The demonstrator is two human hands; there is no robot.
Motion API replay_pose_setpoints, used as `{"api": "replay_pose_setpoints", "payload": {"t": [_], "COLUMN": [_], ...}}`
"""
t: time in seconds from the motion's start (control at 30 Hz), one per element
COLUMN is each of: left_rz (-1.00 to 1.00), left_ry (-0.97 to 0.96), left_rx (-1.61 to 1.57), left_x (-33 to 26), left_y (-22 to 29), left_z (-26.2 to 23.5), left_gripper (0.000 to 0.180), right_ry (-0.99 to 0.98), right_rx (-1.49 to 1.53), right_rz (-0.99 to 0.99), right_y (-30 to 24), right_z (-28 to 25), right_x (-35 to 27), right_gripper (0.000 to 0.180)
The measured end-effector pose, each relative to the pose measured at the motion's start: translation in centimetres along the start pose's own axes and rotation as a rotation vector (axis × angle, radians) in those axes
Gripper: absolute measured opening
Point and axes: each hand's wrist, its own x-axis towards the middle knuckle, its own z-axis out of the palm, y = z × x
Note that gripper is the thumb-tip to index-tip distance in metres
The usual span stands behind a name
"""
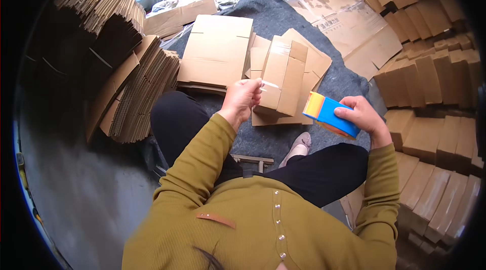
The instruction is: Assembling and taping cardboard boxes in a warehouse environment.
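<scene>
In front of me a small closed cardboard box (277,75) stands on loose flat cardboard pieces (315,62). Shiny clear tape shows at its far end and near its front. My left hand (243,99) is at the box's left front edge, thumb and fingers pinched together. A glossy streak lies beside the fingertips, but I cannot tell whether they hold it. To the right of the box, my right hand (362,115) grips a blue and yellow tape dispenser (334,115), held apart from the box.
A pile of flattened cartons (216,50) lies left of the box. Taller stacks of folded cardboard (142,93) stand further left. Rows of made-up boxes (430,82) rise on the right. A dark grey cloth (263,12) covers the floor, with a large cardboard sheet (349,27) beyond.
</scene>
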Motion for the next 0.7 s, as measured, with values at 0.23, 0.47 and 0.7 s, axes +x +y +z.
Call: {"api": "replay_pose_setpoints", "payload": {"t": [0.23, 0.47, 0.7], "left_rz": [0.121, 0.073, 0.219], "left_ry": [0.273, 0.260, 0.426], "left_rx": [0.285, 0.263, 0.092], "left_x": [4.5, 7.5, 7.3], "left_y": [-2.4, -7.3, -13.1], "left_z": [-2.4, -5.4, -4.7], "left_gripper": [0.023, 0.019, 0.022], "right_ry": [0.038, 0.011, -0.025], "right_rx": [-0.177, -0.285, -0.293], "right_rz": [0.045, 0.098, 0.085], "right_y": [0.3, 2.4, 4.5], "right_z": [2.1, 3.9, 5.9], "right_x": [5.7, 8.4, 8.0], "right_gripper": [0.049, 0.051, 0.045]}}
